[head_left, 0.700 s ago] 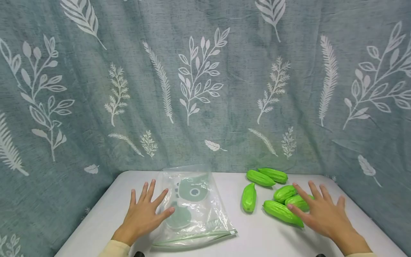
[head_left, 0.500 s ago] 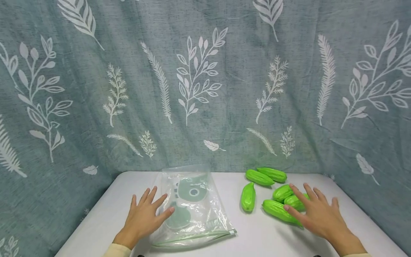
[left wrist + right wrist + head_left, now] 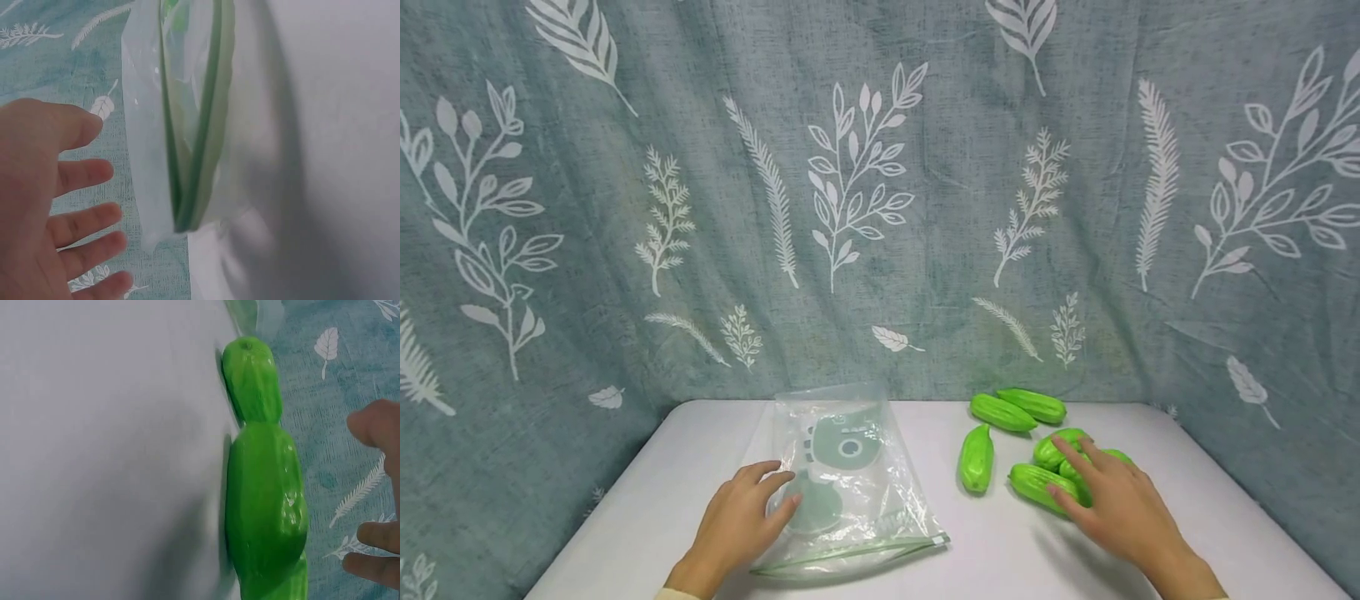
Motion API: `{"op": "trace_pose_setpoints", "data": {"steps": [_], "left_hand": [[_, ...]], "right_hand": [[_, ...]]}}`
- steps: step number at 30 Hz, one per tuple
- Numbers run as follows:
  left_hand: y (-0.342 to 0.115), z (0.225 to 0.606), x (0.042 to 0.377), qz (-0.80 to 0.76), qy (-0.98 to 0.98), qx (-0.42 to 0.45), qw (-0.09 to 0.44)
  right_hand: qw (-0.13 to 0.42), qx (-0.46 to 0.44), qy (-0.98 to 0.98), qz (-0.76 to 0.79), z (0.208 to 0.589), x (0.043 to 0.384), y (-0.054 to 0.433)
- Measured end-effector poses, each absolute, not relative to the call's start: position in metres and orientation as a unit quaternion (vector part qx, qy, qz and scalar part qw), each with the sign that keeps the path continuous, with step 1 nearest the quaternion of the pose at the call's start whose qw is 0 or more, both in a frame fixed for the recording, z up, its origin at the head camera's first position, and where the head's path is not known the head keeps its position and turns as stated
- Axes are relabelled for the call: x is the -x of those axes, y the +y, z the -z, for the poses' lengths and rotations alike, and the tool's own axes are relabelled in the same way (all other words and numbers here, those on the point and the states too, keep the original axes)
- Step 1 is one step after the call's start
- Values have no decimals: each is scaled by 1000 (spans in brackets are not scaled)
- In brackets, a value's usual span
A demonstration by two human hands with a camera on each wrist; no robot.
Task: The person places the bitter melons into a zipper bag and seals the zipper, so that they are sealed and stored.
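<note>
A clear zip bag (image 3: 865, 500) with a green cartoon print lies on the table, its green zip edge towards me. The left wrist view shows the two green zip strips (image 3: 203, 125) spread in a V. My left hand (image 3: 733, 521) hovers over the bag's left side with fingers loosely bent, holding nothing. My right hand (image 3: 1123, 508) is above the group of bright green, ridged gourds (image 3: 1033, 483), partly covering them. Its thumb and fingers are apart, and a gourd (image 3: 265, 494) lies beside them in the right wrist view.
Another gourd (image 3: 976, 458) lies alone between the bag and the group. Two more gourds (image 3: 1002, 412) rest together near the back edge. The white table (image 3: 992, 550) is enclosed by a blue-green curtain (image 3: 955, 217) with white leaf prints.
My right hand has moved left and lower over the gourds, covering more of them. My left hand's fingers have drawn in from a wide spread to a loose bend. The bag and gourds stay put.
</note>
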State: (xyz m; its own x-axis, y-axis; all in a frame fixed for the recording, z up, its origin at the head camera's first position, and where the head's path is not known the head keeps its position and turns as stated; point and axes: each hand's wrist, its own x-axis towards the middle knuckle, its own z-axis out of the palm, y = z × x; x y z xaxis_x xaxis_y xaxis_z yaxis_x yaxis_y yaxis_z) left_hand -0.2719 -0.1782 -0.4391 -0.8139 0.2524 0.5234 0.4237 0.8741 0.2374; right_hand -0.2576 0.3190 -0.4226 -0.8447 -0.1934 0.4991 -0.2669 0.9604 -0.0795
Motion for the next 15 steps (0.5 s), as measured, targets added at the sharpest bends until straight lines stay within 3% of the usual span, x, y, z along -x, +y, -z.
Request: {"op": "trace_pose_setpoints", "data": {"steps": [15], "left_hand": [[-167, 442, 260, 216, -932, 186, 225]], "right_hand": [[306, -176, -927, -128, 439, 259, 281]]}}
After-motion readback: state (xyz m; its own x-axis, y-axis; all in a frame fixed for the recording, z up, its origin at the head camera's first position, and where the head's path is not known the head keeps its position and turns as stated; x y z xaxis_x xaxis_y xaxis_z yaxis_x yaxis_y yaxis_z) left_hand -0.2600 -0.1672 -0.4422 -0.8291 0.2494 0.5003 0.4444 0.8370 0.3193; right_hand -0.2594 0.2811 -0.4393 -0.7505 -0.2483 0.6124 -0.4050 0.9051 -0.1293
